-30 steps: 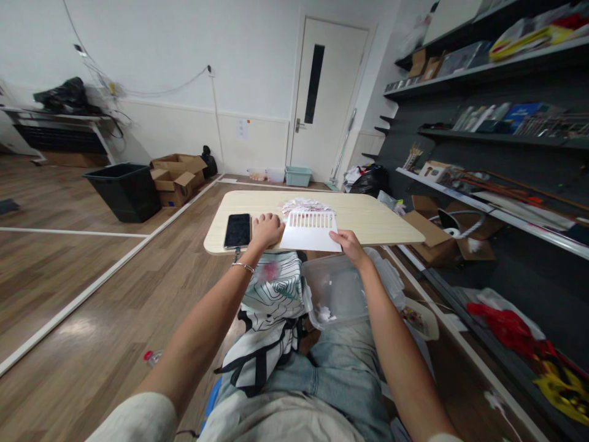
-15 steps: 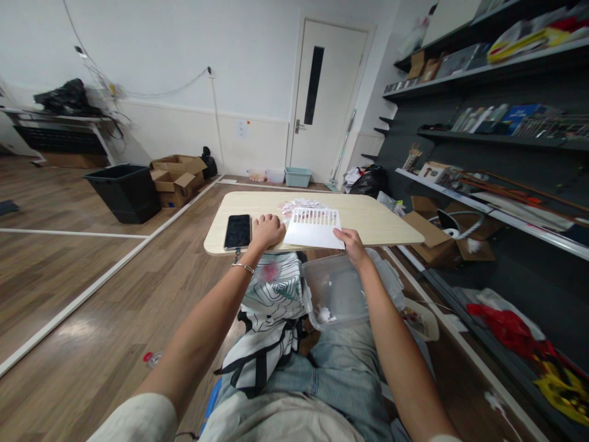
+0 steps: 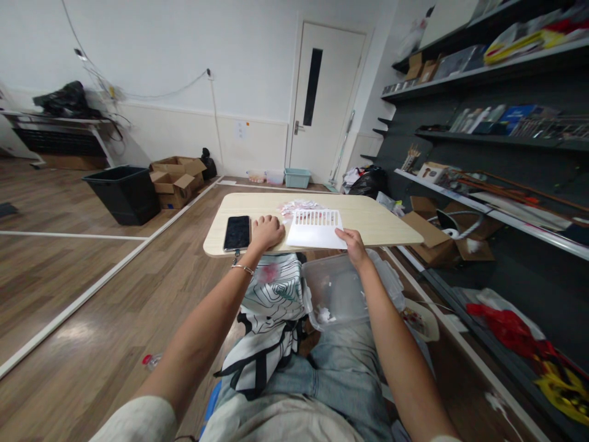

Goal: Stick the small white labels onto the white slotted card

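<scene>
My left hand [image 3: 267,231] rests on the pale wooden tabletop [image 3: 381,222], fingers apart and holding nothing. Right beside it lies a dark-screened phone [image 3: 237,233] with a strap at its near edge. My right hand [image 3: 353,244] grips the right edge of a white sheet [image 3: 315,236], which has a row of tall slots cut along its far side. Behind the sheet spreads a pile of small white and pinkish paper scraps [image 3: 301,205], partly showing through the slots.
Below the table's near edge stands a clear plastic bin [image 3: 343,288] with a few white scraps inside. A patterned cloth [image 3: 276,294] hangs over my lap. On the floor at left are a black bin [image 3: 124,196] and cardboard boxes [image 3: 177,178]; loaded shelves [image 3: 488,138] line the right.
The slotted white sheet has shifted slightly to the right with my right hand. My left hand stays in about the same place.
</scene>
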Available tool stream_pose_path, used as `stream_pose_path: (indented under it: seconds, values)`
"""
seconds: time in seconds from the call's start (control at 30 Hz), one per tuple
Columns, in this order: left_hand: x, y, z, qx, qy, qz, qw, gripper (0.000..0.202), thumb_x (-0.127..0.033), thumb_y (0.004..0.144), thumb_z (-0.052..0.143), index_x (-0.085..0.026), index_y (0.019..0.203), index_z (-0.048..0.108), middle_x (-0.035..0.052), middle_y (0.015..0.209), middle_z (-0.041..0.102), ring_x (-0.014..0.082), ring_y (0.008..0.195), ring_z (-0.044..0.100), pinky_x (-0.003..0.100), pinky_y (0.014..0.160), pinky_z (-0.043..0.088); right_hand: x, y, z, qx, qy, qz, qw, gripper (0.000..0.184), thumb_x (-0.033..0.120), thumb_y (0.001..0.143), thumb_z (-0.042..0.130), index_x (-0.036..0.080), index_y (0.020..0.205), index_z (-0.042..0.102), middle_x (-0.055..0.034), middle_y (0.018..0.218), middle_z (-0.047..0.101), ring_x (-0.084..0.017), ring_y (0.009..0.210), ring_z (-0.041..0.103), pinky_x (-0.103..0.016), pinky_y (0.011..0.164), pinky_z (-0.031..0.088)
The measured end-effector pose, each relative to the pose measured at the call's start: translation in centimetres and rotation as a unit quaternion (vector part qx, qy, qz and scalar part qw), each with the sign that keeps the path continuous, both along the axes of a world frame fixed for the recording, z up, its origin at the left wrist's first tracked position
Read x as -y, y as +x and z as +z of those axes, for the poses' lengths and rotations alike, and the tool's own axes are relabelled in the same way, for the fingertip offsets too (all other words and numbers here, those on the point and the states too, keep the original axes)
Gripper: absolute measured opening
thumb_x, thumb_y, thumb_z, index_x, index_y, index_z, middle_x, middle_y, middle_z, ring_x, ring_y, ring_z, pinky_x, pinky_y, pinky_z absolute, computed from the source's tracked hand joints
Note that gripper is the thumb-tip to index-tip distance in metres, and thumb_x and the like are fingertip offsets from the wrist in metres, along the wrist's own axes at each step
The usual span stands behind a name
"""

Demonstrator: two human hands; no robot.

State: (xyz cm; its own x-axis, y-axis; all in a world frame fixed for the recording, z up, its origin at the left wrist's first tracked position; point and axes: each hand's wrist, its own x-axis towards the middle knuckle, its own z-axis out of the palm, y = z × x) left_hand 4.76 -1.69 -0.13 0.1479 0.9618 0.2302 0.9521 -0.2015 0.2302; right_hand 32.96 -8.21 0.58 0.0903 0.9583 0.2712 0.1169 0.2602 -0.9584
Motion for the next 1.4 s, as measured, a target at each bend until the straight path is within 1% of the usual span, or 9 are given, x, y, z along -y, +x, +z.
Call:
stream_pose_path:
  seconds: [0.17,0.27,0.37,0.5,0.63,0.77,1.13,1.27,1.4]
  values:
    - [0.0,0.0,-0.1,-0.003,0.007,-0.001,1.0,0.048,-0.045,0.104,0.035,-0.019,0.132,0.065,0.0184,0.15,0.061,0.0357,0.14,0.052,0.053,0.116,0.038,-0.9,0.5,-0.5,-0.04,0.053,-0.091,0.994,0.058,0.076,0.065,0.078,0.02,0.068,0.064,-0.0006,0.059,0.056,-0.017,0.056,0.048,-0.03,0.048,0.039]
    - [0.1,0.0,-0.1,-0.005,0.006,0.0,1.0,0.047,-0.044,0.105,0.035,-0.02,0.132,0.064,0.018,0.15,0.061,0.0355,0.14,0.052,0.053,0.116,0.038,-1.5,1.0,-0.9,-0.031,0.082,-0.145,0.986,0.063,0.083,0.067,0.072,0.021,0.07,0.063,-0.0009,0.06,0.055,-0.018,0.06,0.05,-0.03,0.051,0.041]
    - [0.1,0.0,0.0,-0.003,0.005,0.0,1.0,0.047,-0.044,0.105,0.035,-0.02,0.133,0.064,0.0178,0.15,0.061,0.0351,0.14,0.052,0.052,0.116,0.038,-1.8,1.5,-1.1,-0.016,0.095,-0.175,0.98,0.065,0.086,0.069,0.068,0.022,0.069,0.059,-0.0009,0.06,0.053,-0.018,0.06,0.048,-0.03,0.051,0.041]
    - [0.0,0.0,-0.1,0.0,0.007,-0.002,1.0,0.047,-0.044,0.104,0.036,-0.019,0.132,0.065,0.019,0.15,0.061,0.0358,0.14,0.052,0.053,0.116,0.037,-1.8,2.3,-1.3,0.001,0.099,-0.185,0.978,0.065,0.088,0.07,0.065,0.024,0.066,0.053,-0.0004,0.06,0.05,-0.017,0.06,0.046,-0.03,0.05,0.04]
    - [-0.1,0.0,-0.1,0.001,0.006,-0.001,1.0,0.047,-0.044,0.104,0.036,-0.02,0.132,0.065,0.0183,0.15,0.061,0.0354,0.14,0.052,0.053,0.116,0.037,-1.5,3.2,-1.3,0.024,0.102,-0.189,0.976,0.065,0.088,0.072,0.063,0.024,0.067,0.054,-0.0002,0.06,0.05,-0.018,0.061,0.045,-0.03,0.051,0.04]
    - [-0.1,0.0,-0.2,-0.001,0.006,0.0,1.0,0.047,-0.044,0.104,0.035,-0.02,0.131,0.065,0.0181,0.15,0.061,0.0348,0.14,0.052,0.052,0.116,0.037,-1.2,4.0,-1.4,0.027,0.109,-0.214,0.97,0.065,0.087,0.073,0.063,0.023,0.065,0.053,0.0,0.06,0.05,-0.017,0.063,0.045,-0.03,0.054,0.038]
    - [-0.2,0.1,-0.3,-0.006,0.006,0.004,1.0,0.046,-0.046,0.104,0.037,-0.022,0.132,0.065,0.0167,0.151,0.061,0.0346,0.141,0.052,0.051,0.116,0.037,-0.9,5.9,-1.8,0.005,0.087,-0.23,0.969,0.068,0.088,0.068,0.065,0.021,0.072,0.06,-0.0018,0.065,0.056,-0.02,0.065,0.05,-0.031,0.055,0.044]
    - [-0.3,0.0,-0.3,-0.005,0.007,0.002,1.0,0.047,-0.046,0.104,0.036,-0.021,0.131,0.065,0.0174,0.15,0.061,0.0353,0.14,0.052,0.052,0.116,0.037,-0.8,6.3,-2.0,0.005,0.086,-0.23,0.969,0.067,0.089,0.069,0.064,0.022,0.07,0.058,-0.0003,0.061,0.052,-0.018,0.061,0.047,-0.03,0.051,0.042]
    - [-0.3,0.0,-0.4,-0.005,0.007,0.001,1.0,0.047,-0.045,0.104,0.035,-0.021,0.131,0.066,0.0175,0.15,0.061,0.0353,0.14,0.052,0.052,0.116,0.037,-1.0,6.6,-2.2,0.017,0.097,-0.243,0.965,0.068,0.089,0.071,0.063,0.021,0.07,0.059,-0.0001,0.061,0.054,-0.017,0.061,0.047,-0.029,0.052,0.041]
